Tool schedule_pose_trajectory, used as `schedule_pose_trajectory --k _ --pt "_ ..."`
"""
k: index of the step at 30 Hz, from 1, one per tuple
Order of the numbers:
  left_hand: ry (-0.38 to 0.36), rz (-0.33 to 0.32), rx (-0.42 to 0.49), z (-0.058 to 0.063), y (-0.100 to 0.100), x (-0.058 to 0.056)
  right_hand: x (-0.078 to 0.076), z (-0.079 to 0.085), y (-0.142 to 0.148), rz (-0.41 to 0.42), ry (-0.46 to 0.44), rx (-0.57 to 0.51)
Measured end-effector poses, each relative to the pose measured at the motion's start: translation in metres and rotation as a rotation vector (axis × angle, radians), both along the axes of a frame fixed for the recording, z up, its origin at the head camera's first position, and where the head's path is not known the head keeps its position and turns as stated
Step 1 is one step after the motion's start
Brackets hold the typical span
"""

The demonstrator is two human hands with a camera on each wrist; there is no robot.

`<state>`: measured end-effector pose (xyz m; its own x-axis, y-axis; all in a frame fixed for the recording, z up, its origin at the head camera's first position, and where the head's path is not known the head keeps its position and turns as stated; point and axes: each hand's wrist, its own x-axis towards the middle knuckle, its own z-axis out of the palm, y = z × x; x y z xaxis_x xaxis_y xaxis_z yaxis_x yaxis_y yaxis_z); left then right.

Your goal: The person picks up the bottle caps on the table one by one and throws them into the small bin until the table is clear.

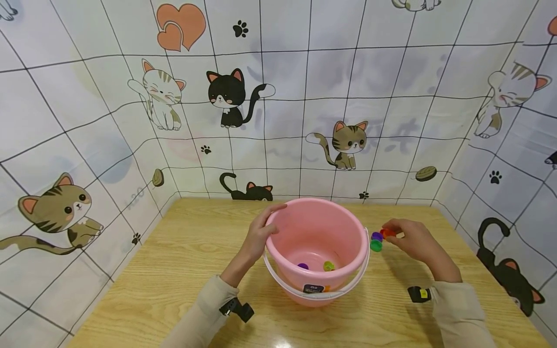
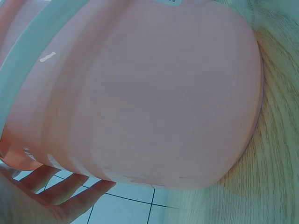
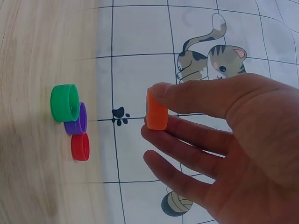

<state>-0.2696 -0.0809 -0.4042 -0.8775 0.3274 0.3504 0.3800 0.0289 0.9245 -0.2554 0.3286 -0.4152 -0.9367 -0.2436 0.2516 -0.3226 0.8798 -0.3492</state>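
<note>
A pink bucket (image 1: 319,227) with a white handle (image 1: 311,294) stands upright on the table. My left hand (image 1: 257,237) grips its left rim, with several fingers (image 2: 77,196) against the outer wall in the left wrist view. Inside on the bottom lie a purple cap (image 1: 303,266) and a yellow-green cap (image 1: 329,266). To the right of the bucket, my right hand (image 1: 415,238) pinches an orange bottle cap (image 3: 158,113) between thumb and fingers, raised off the table. Beside it on the tabletop sit a green cap (image 3: 64,103), a purple cap (image 3: 77,122) and a red cap (image 3: 80,147), close together.
The wood-grain table (image 1: 204,251) runs back to a white wall covering (image 1: 287,116) with a grid and cat drawings, which also rises on both sides. The bucket's handle hangs down across its front, over a dark label (image 1: 313,289).
</note>
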Motion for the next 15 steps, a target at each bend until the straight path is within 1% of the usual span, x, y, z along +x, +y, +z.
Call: schedule_pose_trajectory --k 15 --pt "-0.007 -0.010 0.007 -0.001 0.000 0.000 0.007 0.015 -0.008 0.001 0.008 0.016"
